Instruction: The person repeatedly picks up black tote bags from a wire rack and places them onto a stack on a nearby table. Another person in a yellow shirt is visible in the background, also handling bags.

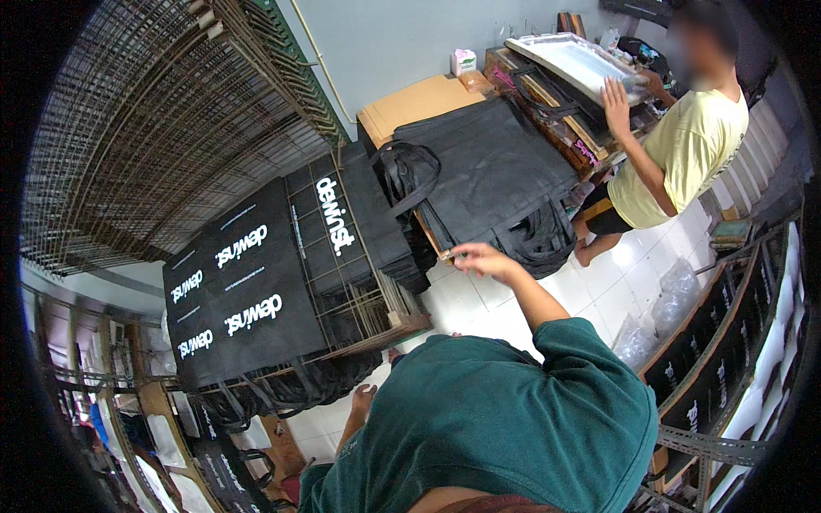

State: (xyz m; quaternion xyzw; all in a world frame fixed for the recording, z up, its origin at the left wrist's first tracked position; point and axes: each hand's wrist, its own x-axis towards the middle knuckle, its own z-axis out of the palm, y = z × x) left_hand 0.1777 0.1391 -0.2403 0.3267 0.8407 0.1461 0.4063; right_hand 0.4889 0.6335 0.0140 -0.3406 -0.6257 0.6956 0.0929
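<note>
My right hand (482,260) reaches forward with its fingers apart. Its fingertips are at the near corner of a pile of flat black bags (487,162), and nothing shows in its grasp. Loose black handles hang from the pile's near side. Low beside my body, my left hand (363,398) has its fingers loosely apart and holds nothing I can see. It is nearest to the wire drying rack (385,312), where black bags with white lettering (256,291) lie spread out. More bag handles droop below the rack's edge.
A co-worker (684,154) in a yellow shirt handles a white-framed screen (577,64) at the back right. Raised wire racks (162,111) stand at the upper left. Brown cardboard (410,107) lies behind the pile. Racks with black panels (710,368) and clear plastic (676,295) are at right.
</note>
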